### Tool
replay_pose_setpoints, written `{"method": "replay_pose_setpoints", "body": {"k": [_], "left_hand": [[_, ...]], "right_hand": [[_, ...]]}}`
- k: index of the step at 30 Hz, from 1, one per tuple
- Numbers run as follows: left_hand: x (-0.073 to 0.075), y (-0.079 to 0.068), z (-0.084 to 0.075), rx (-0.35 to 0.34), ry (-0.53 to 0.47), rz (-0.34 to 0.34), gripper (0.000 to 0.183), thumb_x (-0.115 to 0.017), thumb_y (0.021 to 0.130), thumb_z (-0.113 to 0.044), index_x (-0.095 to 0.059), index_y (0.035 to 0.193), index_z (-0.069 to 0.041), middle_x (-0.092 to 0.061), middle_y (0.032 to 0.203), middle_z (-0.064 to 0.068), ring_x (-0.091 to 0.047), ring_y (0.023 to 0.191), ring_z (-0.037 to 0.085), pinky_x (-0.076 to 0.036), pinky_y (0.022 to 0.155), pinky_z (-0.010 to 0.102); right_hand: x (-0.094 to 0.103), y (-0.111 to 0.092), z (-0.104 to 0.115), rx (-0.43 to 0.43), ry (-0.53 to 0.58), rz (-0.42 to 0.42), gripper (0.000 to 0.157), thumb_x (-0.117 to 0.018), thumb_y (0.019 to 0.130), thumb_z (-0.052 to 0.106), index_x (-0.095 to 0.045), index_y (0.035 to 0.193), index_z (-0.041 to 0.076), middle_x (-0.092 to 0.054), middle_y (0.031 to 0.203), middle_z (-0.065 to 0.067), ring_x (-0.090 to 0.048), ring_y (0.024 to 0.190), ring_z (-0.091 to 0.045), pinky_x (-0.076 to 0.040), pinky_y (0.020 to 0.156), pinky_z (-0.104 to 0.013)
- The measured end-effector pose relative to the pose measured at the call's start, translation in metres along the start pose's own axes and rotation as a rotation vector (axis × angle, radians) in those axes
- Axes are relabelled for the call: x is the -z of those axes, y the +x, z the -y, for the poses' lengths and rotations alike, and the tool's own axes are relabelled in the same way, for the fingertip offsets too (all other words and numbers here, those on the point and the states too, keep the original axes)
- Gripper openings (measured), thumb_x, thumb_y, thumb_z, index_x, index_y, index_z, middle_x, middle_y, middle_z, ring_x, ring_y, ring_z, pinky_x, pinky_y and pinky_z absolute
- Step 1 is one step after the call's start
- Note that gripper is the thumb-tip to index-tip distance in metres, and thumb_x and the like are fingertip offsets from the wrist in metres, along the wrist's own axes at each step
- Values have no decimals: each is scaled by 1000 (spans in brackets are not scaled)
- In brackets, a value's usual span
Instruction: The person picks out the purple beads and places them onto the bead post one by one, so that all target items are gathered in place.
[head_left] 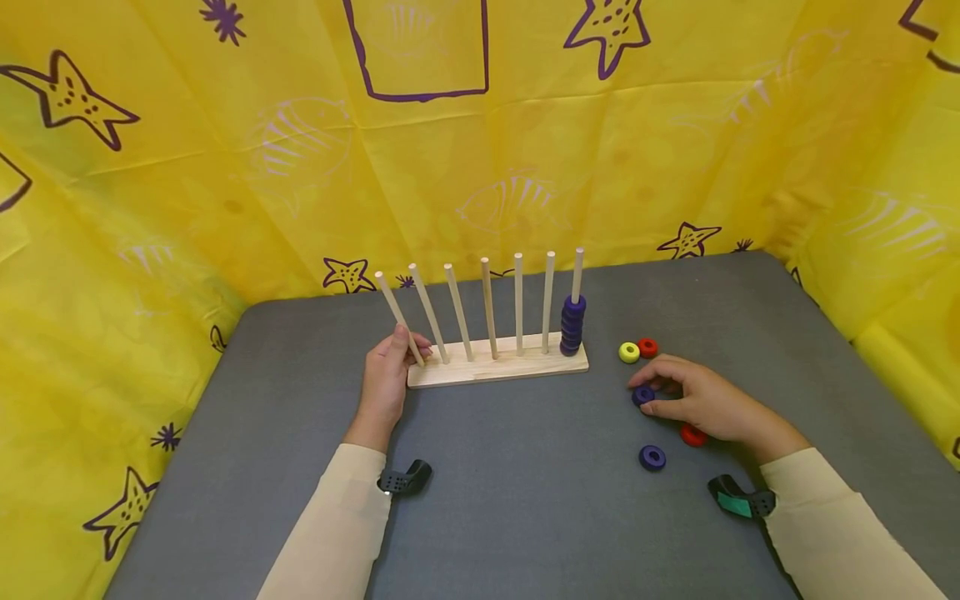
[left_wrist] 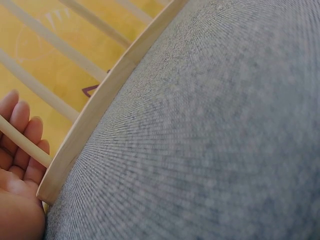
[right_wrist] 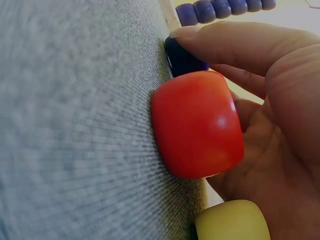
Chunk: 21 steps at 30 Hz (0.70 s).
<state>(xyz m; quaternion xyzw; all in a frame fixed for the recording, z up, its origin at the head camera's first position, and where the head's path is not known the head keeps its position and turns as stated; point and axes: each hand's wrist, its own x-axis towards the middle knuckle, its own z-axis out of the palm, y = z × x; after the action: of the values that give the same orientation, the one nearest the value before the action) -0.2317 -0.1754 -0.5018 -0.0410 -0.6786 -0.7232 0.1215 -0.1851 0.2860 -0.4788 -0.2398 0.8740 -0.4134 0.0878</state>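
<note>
A wooden peg stand [head_left: 495, 372] with several upright pegs stands on the table; its rightmost peg carries a stack of dark purple rings [head_left: 572, 325]. At the stand's left end, my left hand [head_left: 386, 367] holds it by the leftmost peg, thumb on the near side and fingers behind. In the left wrist view the fingers [left_wrist: 20, 122] curve behind that peg. To the right of the stand, my right hand [head_left: 697, 398] pinches a purple ring [head_left: 642, 395] between thumb and fingers, low at the table. The right wrist view shows this ring [right_wrist: 184, 57] partly hidden by the thumb.
Beyond the right hand lie a yellow ring [head_left: 629, 352] and a red ring [head_left: 647, 347]. Another red ring [head_left: 693, 435] sits partly under the hand, and a purple ring [head_left: 652, 457] lies nearer. A yellow ring [right_wrist: 232, 222] shows low in the right wrist view. Yellow cloth [head_left: 450, 167] hangs behind the grey table [head_left: 510, 500].
</note>
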Motion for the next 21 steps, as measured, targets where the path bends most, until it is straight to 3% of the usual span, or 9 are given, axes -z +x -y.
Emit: {"method": "replay_pose_setpoints", "body": {"k": [10,21], "left_hand": [[1,-1,-1,2,12,-9,59,-48,118,-38,-71,101,14,-71,94,14,-70,89,16,-54,90,30],[1,-1,-1,-6,-1,6,60,-48,118,-38,-71,102,15,-71,92,12,-69,90,18,-54,90,31]], "right_hand": [[-1,1,4,32,1,-32,24,-82,99,6,-76,121,11,-67,117,-1,-61,101,-20,-53,88,-29],[-1,1,15,121,-12,-148,31,-85,94,-3,-75,121,8,-66,118,-2,-63,98,-19,-55,87,-25]]}}
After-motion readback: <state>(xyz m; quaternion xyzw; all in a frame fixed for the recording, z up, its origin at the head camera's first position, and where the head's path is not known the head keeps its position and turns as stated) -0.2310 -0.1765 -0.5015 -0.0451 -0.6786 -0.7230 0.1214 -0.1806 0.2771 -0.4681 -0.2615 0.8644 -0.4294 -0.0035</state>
